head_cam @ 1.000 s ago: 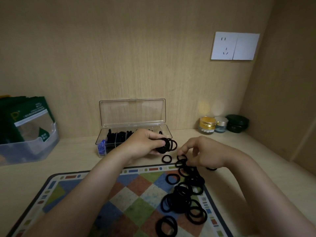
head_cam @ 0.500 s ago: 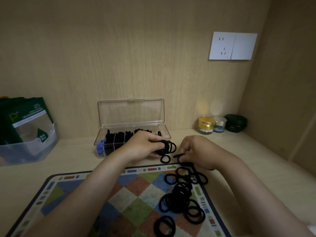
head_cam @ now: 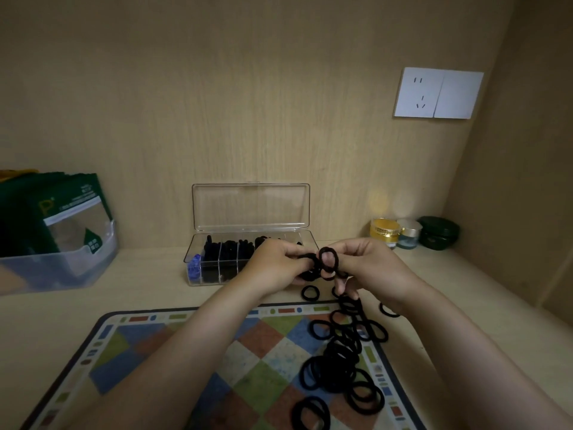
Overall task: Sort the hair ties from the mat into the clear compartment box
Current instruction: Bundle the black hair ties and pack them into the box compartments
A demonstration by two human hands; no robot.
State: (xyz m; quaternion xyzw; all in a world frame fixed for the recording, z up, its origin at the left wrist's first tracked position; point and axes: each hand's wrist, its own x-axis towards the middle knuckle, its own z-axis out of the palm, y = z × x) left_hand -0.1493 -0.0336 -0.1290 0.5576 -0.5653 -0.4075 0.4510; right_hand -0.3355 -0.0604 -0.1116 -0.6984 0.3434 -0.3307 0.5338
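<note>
Mid-gather toward the counter's (head_cam: 139,274) back edge: right hand (head_cam: 372,268) fingers are pinching a hair tie (head_cam: 328,249) beside the bunch (head_cam: 310,272) the left hand (head_cam: 276,265) is clamping; next probably needs dropping them into the clear compartment box (head_cam: 251,209).

The left hand (head_cam: 277,265) grips a bunch of black hair ties (head_cam: 309,275) just in front of the open clear compartment box (head_cam: 193,254) — the right hand (head_cam: 373,268) pinches one tie (head_cam: 327,249) upright beside it. A heap of ties (head_cam: 338,356) lies on the right side of the checkered mat (head_cam: 173,346).
</note>
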